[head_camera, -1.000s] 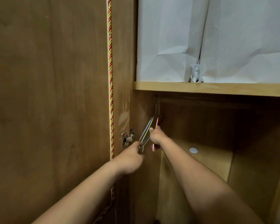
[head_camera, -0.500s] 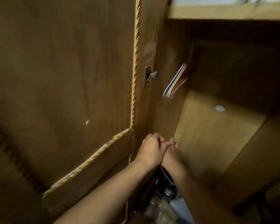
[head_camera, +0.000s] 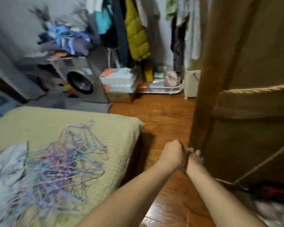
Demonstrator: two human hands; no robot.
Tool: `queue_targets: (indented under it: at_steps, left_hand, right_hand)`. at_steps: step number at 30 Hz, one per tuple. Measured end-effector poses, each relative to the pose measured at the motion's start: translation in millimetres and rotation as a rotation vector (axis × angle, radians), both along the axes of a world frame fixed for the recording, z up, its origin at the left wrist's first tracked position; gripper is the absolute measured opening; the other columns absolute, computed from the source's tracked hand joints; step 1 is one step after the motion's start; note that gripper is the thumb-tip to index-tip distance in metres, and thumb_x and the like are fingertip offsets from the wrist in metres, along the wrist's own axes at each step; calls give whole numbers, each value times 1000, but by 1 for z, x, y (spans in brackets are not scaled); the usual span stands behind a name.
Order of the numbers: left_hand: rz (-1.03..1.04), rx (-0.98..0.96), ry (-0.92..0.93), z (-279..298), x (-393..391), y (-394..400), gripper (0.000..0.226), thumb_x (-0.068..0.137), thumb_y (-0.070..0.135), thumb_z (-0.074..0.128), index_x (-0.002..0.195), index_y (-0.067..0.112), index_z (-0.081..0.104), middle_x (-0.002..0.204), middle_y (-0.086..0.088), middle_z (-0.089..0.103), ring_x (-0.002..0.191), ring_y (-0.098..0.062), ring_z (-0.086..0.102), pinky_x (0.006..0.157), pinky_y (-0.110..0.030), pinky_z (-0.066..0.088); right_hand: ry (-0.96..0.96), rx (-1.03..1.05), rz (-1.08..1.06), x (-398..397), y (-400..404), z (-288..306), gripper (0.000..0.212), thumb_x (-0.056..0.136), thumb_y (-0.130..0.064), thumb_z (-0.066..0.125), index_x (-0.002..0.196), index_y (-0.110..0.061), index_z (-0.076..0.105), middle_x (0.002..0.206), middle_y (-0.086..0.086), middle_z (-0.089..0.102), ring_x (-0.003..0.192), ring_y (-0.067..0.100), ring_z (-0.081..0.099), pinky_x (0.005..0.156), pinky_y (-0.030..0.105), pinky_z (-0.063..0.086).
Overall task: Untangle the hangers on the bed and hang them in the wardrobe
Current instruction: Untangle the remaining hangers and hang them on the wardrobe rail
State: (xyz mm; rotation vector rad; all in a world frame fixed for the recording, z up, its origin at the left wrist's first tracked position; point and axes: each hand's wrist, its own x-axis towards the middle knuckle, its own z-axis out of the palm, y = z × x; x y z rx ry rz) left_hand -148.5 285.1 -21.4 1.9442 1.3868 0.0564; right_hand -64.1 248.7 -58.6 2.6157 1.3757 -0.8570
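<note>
Curled hands meet between bed and wardrobe

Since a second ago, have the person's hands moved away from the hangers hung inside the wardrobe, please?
Yes. Both hands, left hand and right hand, have dropped from the wardrobe interior and now meet low beside the wardrobe door edge, holding nothing visible.

Bare wooden floor forms the open lane between bed and wardrobe door. Boxes block its far end.
</note>
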Motion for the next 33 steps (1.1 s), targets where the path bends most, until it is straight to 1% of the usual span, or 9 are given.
queue_targets:
  at_steps: [6, 9, 12, 18, 21, 23, 26, 30, 33]
  left_hand:
    - [417, 53, -56, -10, -180, 55, 38, 94, 41, 60, 84, 5, 70, 80, -15, 68, 91, -34, 67, 70, -37, 46]
    - [601, -11, -193, -19, -284, 70, 41, 89, 41, 65, 66, 7, 66, 63, -14, 59, 62, -22, 55, 59, -35, 43]
    - [789, -100, -334, -46, -396, 83, 47, 93, 39, 63, 54, 13, 59, 45, -1, 45, 42, -14, 39, 49, -26, 30]
    - [1261, -248, -407, -117, -552, 89, 42, 98, 25, 54, 57, 16, 56, 39, 2, 46, 33, -14, 41, 43, -18, 26]
    - [1300, -394, -466, -136, -586, 94, 28, 96, 21, 53, 69, 16, 58, 51, -2, 53, 39, -13, 45, 44, -15, 27]
    - [1371, -414, -487, -139, -598, 99, 21, 95, 16, 53, 75, 15, 59, 56, -4, 54, 42, -14, 46, 46, -16, 28]
    - [1523, -396, -515, -144, -606, 105, 14, 95, 11, 54, 82, 13, 58, 58, -4, 55, 44, -16, 47, 47, -19, 30]
    - [1758, -427, -548, -147, -583, 107, 12, 96, 11, 53, 87, 15, 60, 60, -2, 56, 46, -15, 48, 50, -19, 32]
    - [1857, -465, -619, -149, -559, 119, 10, 96, 14, 53, 89, 14, 61, 63, -3, 57, 50, -16, 50, 53, -20, 35]
  right_hand:
    - [-50, -34, 397, -174, 95, 0, 50, 99, -16, 50, 147, -17, 35, 148, 6, 29, 139, 30, 26, 110, 37, 33]
    - [-54, -48, 533, -271, 132, -14, 49, 94, -29, 55, 141, -20, 43, 145, 4, 38, 139, 27, 31, 109, 37, 36]
    - [-22, -29, 593, -356, 175, -37, 42, 91, -23, 46, 130, -17, 58, 137, 8, 54, 129, 30, 49, 101, 35, 45]
    - [106, -150, 581, -416, 250, -104, 37, 94, -22, 44, 121, -6, 62, 128, 16, 62, 118, 33, 59, 88, 30, 47]
    - [286, -170, 441, -431, 302, -150, 41, 93, -42, 44, 98, -9, 67, 107, 18, 65, 96, 33, 61, 87, 36, 49]
    - [473, -195, 270, -445, 334, -171, 34, 92, -47, 45, 80, -17, 57, 96, 14, 59, 84, 28, 56, 87, 43, 53]
    - [763, -243, -3, -476, 371, -192, 27, 96, -44, 53, 89, -17, 57, 93, 10, 60, 77, 27, 58, 66, 36, 53]
    - [947, -413, 17, -513, 399, -192, 21, 99, -11, 45, 79, -9, 49, 68, 12, 47, 47, 20, 48, 47, 27, 45]
    - [1033, -360, 68, -520, 411, -179, 25, 96, 0, 38, 77, -11, 49, 65, 8, 48, 37, 11, 40, 44, 22, 35]
